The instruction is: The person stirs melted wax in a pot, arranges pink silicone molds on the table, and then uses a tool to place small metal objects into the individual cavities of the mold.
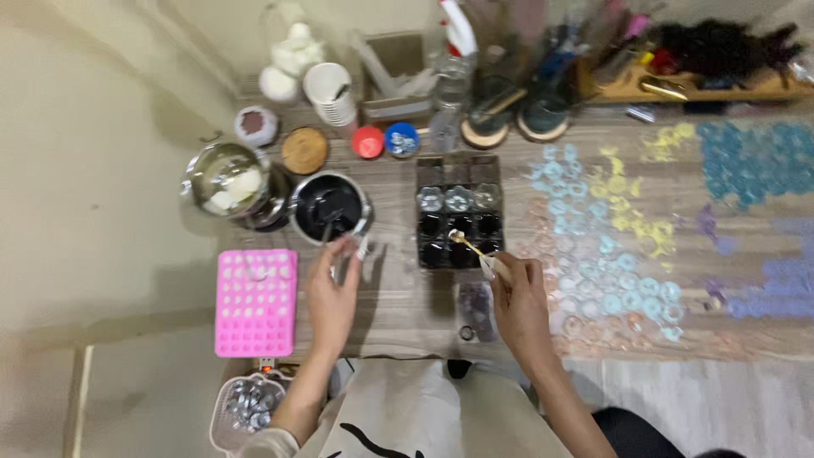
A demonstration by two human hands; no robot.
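Note:
My left hand (332, 293) grips the handle of a small metal pot (329, 206) of dark liquid, just right of a pink silicone mould (255, 302). My right hand (519, 298) holds a thin stick (471, 246) whose tip reaches over a dark tray (459, 212) of small cups. The tray's far row holds clear flower-shaped cups and its near rows look dark. Both hands sit over the wooden tabletop (407, 297), either side of the tray's near edge.
A steel pot (225, 179) with white chunks stands left of the dark pot. Jars, lids, stacked paper cups (329, 92) and tools line the back. Several pastel flower shapes (610, 229) cover the right side. A basket of small metal cups (248, 405) sits at bottom left.

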